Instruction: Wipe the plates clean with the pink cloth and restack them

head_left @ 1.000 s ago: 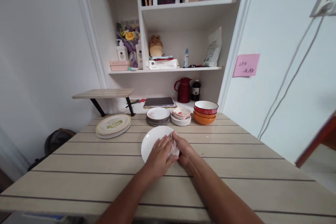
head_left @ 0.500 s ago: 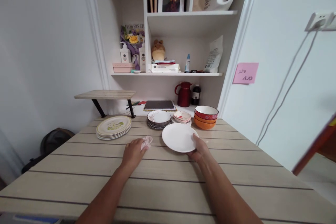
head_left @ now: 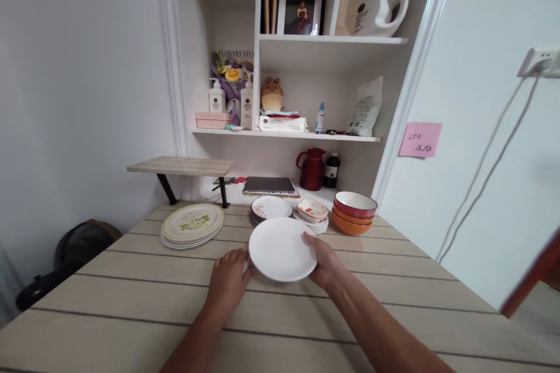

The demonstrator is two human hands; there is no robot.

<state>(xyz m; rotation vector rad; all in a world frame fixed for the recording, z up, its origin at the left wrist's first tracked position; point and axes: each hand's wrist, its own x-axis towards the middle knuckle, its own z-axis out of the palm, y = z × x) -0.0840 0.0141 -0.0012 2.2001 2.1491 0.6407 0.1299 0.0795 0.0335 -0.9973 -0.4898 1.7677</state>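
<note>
A plain white plate (head_left: 282,249) is held above the table in my right hand (head_left: 322,259), thumb over its right rim and fingers underneath. My left hand (head_left: 230,280) is at the plate's left edge, its fingers curled around a crumpled tissue that the hand and plate now mostly hide. Just behind the plate stands a stack of dark-rimmed plates (head_left: 271,206). Small square patterned dishes (head_left: 312,208) rest on white plates (head_left: 317,225) to its right. Farther right are stacked bowls (head_left: 354,210), red over orange.
At left, yellow-rimmed plates (head_left: 192,224) are stacked near a small raised wooden shelf (head_left: 181,166). Behind the table, a dark laptop-like slab (head_left: 269,185), a red jug (head_left: 311,169) and a dark bottle (head_left: 331,171) stand beneath the wall shelves.
The white plate has come left and nearer in my right hand, meeting my left hand. The tissue, plain to see before, is now mostly hidden. The camera view has tilted slightly upward.
</note>
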